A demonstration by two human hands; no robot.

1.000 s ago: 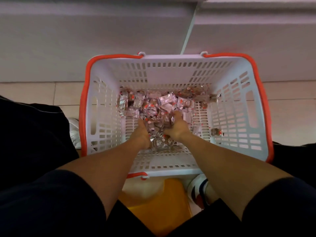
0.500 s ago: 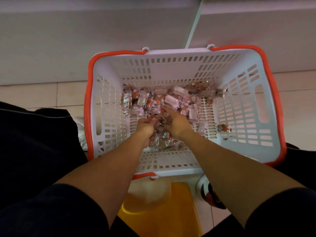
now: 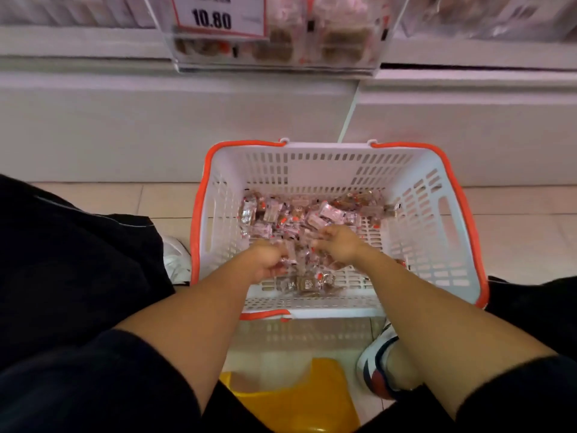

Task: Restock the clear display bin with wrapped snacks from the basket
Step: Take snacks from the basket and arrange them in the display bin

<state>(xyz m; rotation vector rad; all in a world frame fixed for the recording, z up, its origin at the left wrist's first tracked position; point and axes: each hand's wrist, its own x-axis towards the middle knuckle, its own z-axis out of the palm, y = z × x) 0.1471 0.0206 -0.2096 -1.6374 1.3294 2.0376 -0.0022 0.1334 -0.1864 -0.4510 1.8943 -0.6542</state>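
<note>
Wrapped snacks heaped mid-frame in basket; left hand and right hand seemingly gripping some; clear display bin, top centre, part-filled, awaiting more

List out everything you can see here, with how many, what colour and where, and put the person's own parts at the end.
basket: one, white with orange rim, on the floor in front of the person
wrapped snacks: many, clear wrappers with red and brown, loose in the basket bottom
display bin: one, clear, on the shelf edge above the basket, partly filled with brown snacks
price tag: one, white with red border, reads 10.80, on the bin front
cabinet: white, behind the basket
floor: pale tiles
yellow bag: one, near bottom edge
shoes: two, white, either side of the basket
left hand: fingers curled among the snacks
right hand: fingers curled among the snacks
</note>
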